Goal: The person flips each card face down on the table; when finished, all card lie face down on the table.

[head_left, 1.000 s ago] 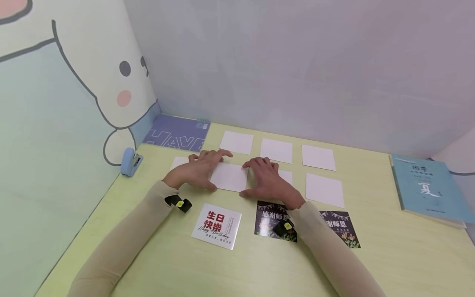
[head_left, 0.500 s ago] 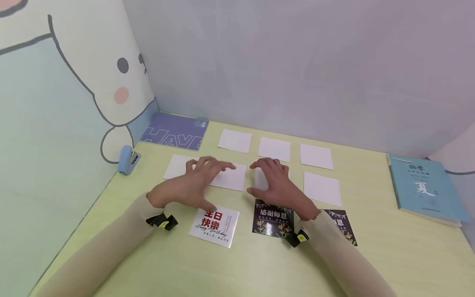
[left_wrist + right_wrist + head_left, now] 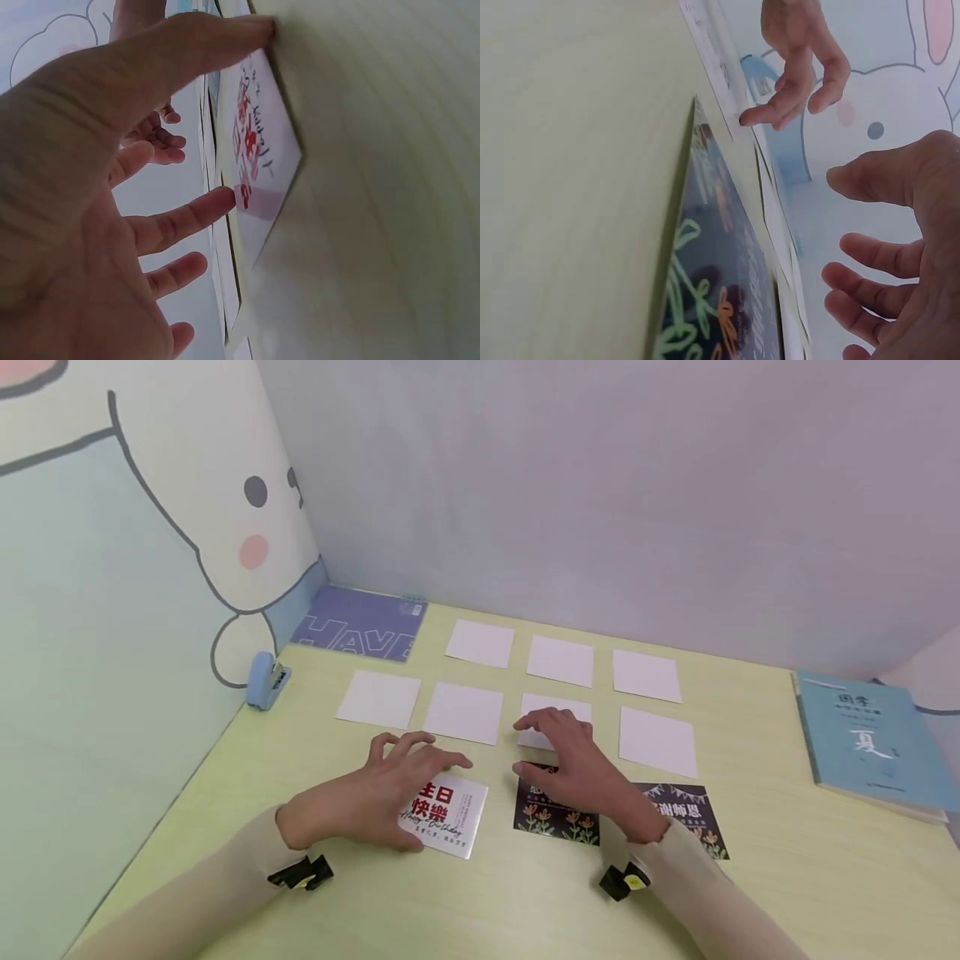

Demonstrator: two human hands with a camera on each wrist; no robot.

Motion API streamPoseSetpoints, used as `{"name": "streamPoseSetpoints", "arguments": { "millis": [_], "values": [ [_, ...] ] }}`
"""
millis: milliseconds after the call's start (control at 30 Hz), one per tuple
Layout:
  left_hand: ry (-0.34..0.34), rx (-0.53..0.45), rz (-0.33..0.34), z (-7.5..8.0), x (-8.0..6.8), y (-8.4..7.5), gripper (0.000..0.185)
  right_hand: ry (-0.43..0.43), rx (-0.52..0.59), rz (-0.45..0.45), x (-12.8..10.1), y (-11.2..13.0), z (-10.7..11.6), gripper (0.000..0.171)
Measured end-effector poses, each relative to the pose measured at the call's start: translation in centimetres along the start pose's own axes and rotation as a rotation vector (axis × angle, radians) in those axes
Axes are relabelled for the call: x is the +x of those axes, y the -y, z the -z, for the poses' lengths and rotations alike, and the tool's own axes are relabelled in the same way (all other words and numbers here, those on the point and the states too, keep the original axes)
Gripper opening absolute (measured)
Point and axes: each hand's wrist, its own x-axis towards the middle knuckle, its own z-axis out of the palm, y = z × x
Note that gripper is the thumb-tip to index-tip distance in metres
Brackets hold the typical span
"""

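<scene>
My left hand [image 3: 367,797] is over the left side of a white birthday card [image 3: 453,818] with red lettering, fingers spread and holding nothing. In the left wrist view the thumb and forefinger are right at that card's edges. My right hand [image 3: 577,768] hovers over the upper part of a black thank-you card [image 3: 555,825] printed with orange flowers. Its fingers are loosely bent around nothing, as the right wrist view also shows. Part of a second black card [image 3: 693,806] is hidden by the right forearm.
Behind the hands lie two rows of blank white cards, among them a front-row card [image 3: 463,712] and a back-row card [image 3: 560,661]. A blue stapler [image 3: 264,681] and a purple notebook [image 3: 360,624] are at the left, a teal book [image 3: 870,735] at the right.
Both hands have drawn back toward me from a blank card in the front row, which stays on the table. The left is now at the birthday card, the right above a black card.
</scene>
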Motion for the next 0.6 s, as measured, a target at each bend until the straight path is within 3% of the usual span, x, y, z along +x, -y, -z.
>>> {"name": "streamPoseSetpoints", "arguments": {
  "millis": [300, 600],
  "values": [
    [-0.076, 0.014, -0.033, -0.3, 0.0, 0.1, 0.104, 0.078, -0.022, 0.053, -1.9, 1.0, -1.5, 0.061],
    [-0.122, -0.008, -0.082, 0.0, 0.4, -0.1, 0.101, 0.027, -0.084, 0.153, -2.6, 2.0, -3.0, 0.083]
  ]
}}
